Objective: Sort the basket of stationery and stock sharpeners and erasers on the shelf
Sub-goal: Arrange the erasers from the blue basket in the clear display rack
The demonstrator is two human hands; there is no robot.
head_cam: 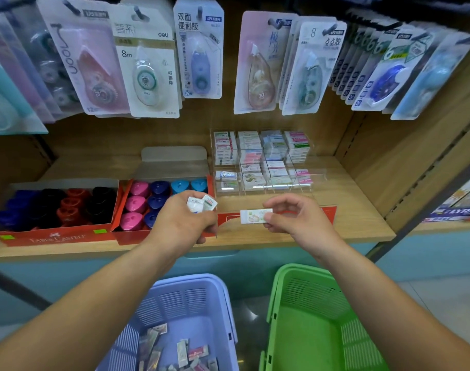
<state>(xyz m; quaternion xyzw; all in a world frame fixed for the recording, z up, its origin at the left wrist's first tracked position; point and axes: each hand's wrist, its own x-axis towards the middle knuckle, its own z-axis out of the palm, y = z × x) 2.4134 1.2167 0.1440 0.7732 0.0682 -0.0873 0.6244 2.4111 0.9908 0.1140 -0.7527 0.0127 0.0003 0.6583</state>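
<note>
The red sharpener tray [57, 238] reads "FABER-CASTELL" along its front edge. Above the tray hangs a white card [148, 73] marked "deli" and "8m"; up and right of the tray a blue-headed card [199, 49] reads "双面便利胶" and "6m", and farther right a pale card [312, 68] shows "8" and "点点胶". Far right of the tray, a box [454, 211] reads "LYRA".

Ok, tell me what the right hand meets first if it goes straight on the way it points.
Likely the front of the clear eraser rack; the right hand, pinching an eraser, points across the shelf toward it. Depth is unclear.
</note>
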